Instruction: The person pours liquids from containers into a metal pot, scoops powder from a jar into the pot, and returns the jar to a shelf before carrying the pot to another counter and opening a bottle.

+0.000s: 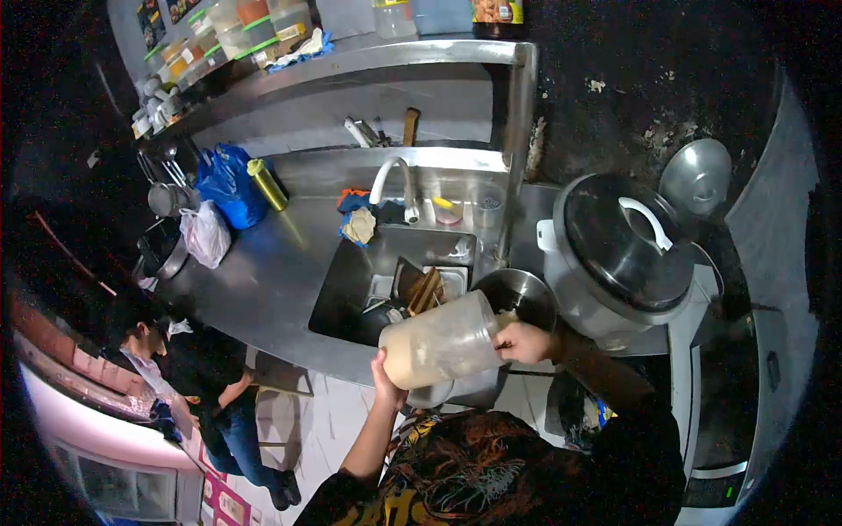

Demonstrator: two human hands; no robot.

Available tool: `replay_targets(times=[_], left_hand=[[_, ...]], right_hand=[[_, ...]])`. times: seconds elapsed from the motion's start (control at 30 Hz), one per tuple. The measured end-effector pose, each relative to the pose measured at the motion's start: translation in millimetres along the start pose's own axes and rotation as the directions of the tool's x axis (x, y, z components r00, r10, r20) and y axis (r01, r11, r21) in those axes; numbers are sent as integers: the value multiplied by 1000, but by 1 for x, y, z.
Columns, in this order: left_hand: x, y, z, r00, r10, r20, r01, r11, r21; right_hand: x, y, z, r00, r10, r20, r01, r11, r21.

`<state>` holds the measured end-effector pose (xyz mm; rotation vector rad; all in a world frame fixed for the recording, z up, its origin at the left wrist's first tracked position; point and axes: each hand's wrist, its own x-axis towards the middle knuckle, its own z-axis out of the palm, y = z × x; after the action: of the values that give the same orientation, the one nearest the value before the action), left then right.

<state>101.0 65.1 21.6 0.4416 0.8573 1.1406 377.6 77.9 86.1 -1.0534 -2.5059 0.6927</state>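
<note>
A clear plastic container [443, 342], partly filled with pale powder or grain, is tilted nearly on its side in front of the sink. My left hand [388, 381] grips it around its base. At its mouth, my right hand [524, 342] is closed, with fingers curled beside the rim; what they hold is hidden. Just beyond that hand stands a round metal pot [531, 302], and a bit of something pale shows at its near side. Behind the container lies the steel sink [338, 289], holding trays and wooden pieces [426, 289].
A large lidded cooker [614, 254] stands right of the pot. The faucet [390, 180] rises behind the sink. Along the left counter are a blue bag [230, 186], a white bag [205, 234] and a yellow-green bottle [267, 184]. Another person [219, 377] stands at lower left.
</note>
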Motion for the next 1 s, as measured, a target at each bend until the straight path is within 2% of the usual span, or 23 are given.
replay_targets(times=[0.07, 0.1, 0.13, 0.17, 0.2, 0.23, 0.27, 0.33, 0.37, 0.43, 0.47, 0.5, 0.53, 0.57, 0.6, 0.63, 0.67, 0.7, 0.77, 0.93, 1.0], left_hand=[[-1, 0, -2, 1000, 7, -27, -7, 1000, -4], [-1, -2, -4, 999, 23, -36, -22, 1000, 17], [-1, -4, -8, 998, 40, -44, -38, 999, 39], [1, -7, -12, 998, 47, -48, -46, 998, 37], [3, -10, -15, 995, 75, -58, -71, 996, 61], [5, -13, -19, 993, 101, -65, -95, 992, 87], [7, -16, -22, 993, 104, -62, -99, 991, 86], [9, -16, -21, 991, 134, -23, -133, 990, 38], [9, -15, -21, 991, 132, -15, -132, 990, 40], [3, -7, -18, 994, 112, -18, -112, 993, 29], [4, -6, -22, 994, 106, -14, -106, 994, 32], [3, -2, -21, 992, 120, -35, -120, 993, 6], [2, 2, -20, 989, 133, -57, -134, 991, -19], [-1, 5, -19, 984, 170, -57, -169, 985, 34], [1, 6, -21, 985, 162, -53, -160, 986, 37], [3, 6, -25, 982, 183, -54, -182, 983, 8], [5, 6, -29, 978, 203, -58, -204, 979, -21], [7, 7, -30, 977, 209, -52, -211, 977, -25], [8, 5, -31, 977, 201, -66, -203, 979, -31], [5, 8, -14, 980, 180, -89, -182, 983, -12], [5, 9, -6, 993, 107, -58, -106, 994, 25]], right_hand=[[0, 8, -3, 974, 106, 199, -181, 897, 404], [-4, 11, 1, 991, 107, 77, -132, 826, 549], [-6, 12, 7, 992, 99, 82, -128, 826, 548], [-7, 13, 12, 954, 234, 186, -283, 507, 814], [-5, 11, 11, 891, 310, 331, -374, 89, 923], [-3, -1, 0, 867, 319, 382, -371, -97, 924], [-5, 8, 3, 869, 319, 379, -369, -93, 925], [-9, 21, 3, 897, 199, 395, -303, -372, 877], [-15, 27, 2, 898, 204, 388, -296, -370, 880], [-21, 4, -22, 783, 583, 214, -319, 82, 944], [-25, 4, -24, 780, 589, 212, -317, 79, 945], [-31, 5, -25, 768, 640, -33, -279, 381, 881], [-38, 6, -26, 743, 609, -278, -259, 645, 719], [-44, 6, -25, 735, 471, -488, -247, 856, 455], [-48, 8, -26, 729, 479, -489, -253, 852, 458], [-52, 10, -27, 797, 330, -505, -349, 935, 60], [-55, 12, -27, 873, 193, -449, -370, 860, -351], [-59, 19, -23, 871, 200, -448, -376, 859, -348], [-62, 35, -14, 891, -55, -450, -251, 768, -590], [-57, 32, -17, 912, -177, -370, -147, 702, -697], [-49, 18, -20, 922, -209, -325, -94, 695, -713]])
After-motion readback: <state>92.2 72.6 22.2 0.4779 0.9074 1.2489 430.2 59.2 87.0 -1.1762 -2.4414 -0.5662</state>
